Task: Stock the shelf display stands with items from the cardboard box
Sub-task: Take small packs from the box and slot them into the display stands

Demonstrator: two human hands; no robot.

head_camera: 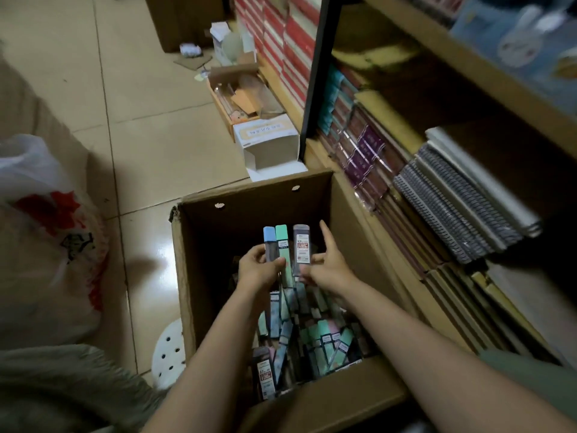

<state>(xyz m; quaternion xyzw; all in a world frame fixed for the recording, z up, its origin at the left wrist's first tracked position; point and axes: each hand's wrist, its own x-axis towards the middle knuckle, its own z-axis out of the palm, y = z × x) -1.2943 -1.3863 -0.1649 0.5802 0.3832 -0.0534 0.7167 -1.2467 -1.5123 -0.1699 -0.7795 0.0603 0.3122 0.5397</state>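
Observation:
An open cardboard box [199,254] stands on the floor, its bottom covered with several slim pencil-lead cases [315,335] in green, blue, pink and grey. Above the pile my left hand [257,270] grips two upright cases, one with a blue cap [270,242] and a green one [283,245]. Right beside it my right hand [327,267] pinches a dark grey case [301,251] with a white label at its lower part, index finger pointing up. Both forearms reach in from the near edge of the box.
A wooden shelf unit [406,120] at the right holds rows of notebooks and spiral pads [462,207]. Small open boxes [268,142] sit on the tiled floor behind the box. A plastic bag [46,214] lies at the left, and a white perforated stool [170,351] stands near my knee.

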